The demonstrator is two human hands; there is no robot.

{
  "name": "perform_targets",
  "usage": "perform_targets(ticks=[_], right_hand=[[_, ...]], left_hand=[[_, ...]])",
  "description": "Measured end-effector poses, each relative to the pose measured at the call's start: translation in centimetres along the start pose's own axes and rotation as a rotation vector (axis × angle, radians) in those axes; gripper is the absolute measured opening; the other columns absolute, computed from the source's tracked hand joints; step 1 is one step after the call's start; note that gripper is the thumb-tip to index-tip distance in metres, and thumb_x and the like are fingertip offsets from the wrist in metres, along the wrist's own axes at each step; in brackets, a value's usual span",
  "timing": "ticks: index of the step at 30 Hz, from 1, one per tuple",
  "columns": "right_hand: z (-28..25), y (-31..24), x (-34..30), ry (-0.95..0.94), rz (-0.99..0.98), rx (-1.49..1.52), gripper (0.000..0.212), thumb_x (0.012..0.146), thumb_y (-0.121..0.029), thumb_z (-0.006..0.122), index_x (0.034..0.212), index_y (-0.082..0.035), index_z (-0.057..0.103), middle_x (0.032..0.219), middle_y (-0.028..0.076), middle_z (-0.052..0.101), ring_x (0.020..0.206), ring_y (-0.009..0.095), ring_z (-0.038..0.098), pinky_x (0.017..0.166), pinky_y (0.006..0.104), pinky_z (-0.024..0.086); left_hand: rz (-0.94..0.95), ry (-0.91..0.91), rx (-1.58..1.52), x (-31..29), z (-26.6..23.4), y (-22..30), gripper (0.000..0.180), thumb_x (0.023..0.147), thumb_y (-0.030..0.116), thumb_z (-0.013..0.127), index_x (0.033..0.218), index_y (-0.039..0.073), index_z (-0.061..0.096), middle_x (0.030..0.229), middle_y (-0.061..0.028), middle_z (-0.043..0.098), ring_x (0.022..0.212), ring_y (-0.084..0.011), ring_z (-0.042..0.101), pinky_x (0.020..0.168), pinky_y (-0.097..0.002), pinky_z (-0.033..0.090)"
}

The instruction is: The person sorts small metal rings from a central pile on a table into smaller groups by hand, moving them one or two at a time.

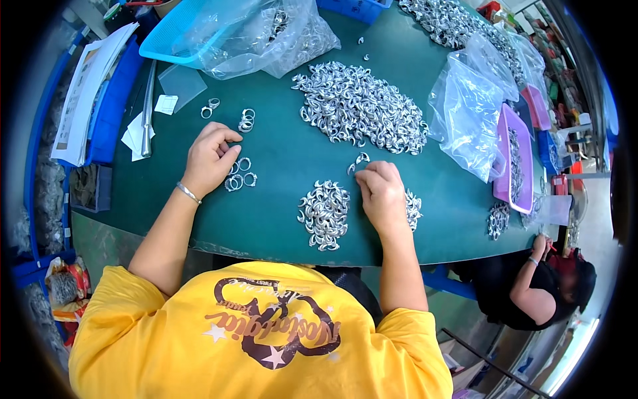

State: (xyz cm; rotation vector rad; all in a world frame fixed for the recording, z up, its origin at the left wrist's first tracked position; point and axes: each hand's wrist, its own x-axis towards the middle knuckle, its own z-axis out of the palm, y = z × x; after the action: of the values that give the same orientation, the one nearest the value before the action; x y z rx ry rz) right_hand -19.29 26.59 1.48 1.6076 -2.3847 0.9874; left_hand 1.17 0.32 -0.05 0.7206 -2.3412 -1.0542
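Observation:
On the green tabletop, my left hand [211, 158] rests with loosely curled fingers, thumb and index tips slightly apart and nothing visible between them. Just below its fingertips lie several silver rings [250, 179]; a short row of linked-looking rings [246, 120] sits above them. My right hand [382, 193] points its fingers down in a pinch; what is between them is hidden. Beside those fingertips lie a few small curved silver metal pieces [362, 157]. A small heap of such pieces [324, 215] is left of the hand, and another heap [413, 209] partly shows behind its wrist.
A large heap of curved pieces [362, 106] spreads beyond my right hand. Clear plastic bags [465, 113] and a pink basket [503, 156] stand right. At far left are a blue basket [163, 40], a tapered metal rod [147, 113] and papers. Another person [531, 292] sits at right.

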Motion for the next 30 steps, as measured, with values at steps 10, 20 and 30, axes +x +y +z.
perform_targets(ticks=[10, 20, 30], right_hand=[[0.0, -0.2, 0.0, 0.046, 0.007, 0.049, 0.012, 0.074, 0.004, 0.068, 0.084, -0.002, 0.066, 0.086, 0.012, 0.065, 0.081, 0.031, 0.062, 0.072, 0.0382, 0.052], [-7.6, 1.4, -2.6, -0.115, 0.529, -0.011, 0.007, 0.076, 0.003, 0.067, 0.081, -0.001, 0.069, 0.083, 0.013, 0.068, 0.078, 0.031, 0.065, 0.074, 0.039, 0.053], [-0.7, 1.8, 0.8, 0.013, 0.118, 0.028, 0.016, 0.072, 0.009, 0.062, 0.083, -0.002, 0.067, 0.089, 0.011, 0.067, 0.087, 0.032, 0.061, 0.079, 0.0383, 0.05]], left_hand=[[0.023, -0.013, 0.01, 0.2, 0.3, 0.0, 0.015, 0.079, -0.004, 0.068, 0.092, 0.002, 0.066, 0.095, -0.0013, 0.054, 0.065, -0.0064, 0.049, 0.059, -0.0199, 0.041], [-0.003, -0.007, 0.016, 0.0, 0.1, -0.1, 0.014, 0.08, -0.004, 0.067, 0.092, 0.002, 0.066, 0.095, -0.0008, 0.054, 0.066, -0.0066, 0.047, 0.06, -0.0201, 0.041], [0.013, -0.015, -0.012, 0.1, 0.2, -0.2, 0.015, 0.079, -0.004, 0.068, 0.093, 0.002, 0.066, 0.095, -0.0009, 0.054, 0.065, -0.0059, 0.049, 0.059, -0.0196, 0.041]])
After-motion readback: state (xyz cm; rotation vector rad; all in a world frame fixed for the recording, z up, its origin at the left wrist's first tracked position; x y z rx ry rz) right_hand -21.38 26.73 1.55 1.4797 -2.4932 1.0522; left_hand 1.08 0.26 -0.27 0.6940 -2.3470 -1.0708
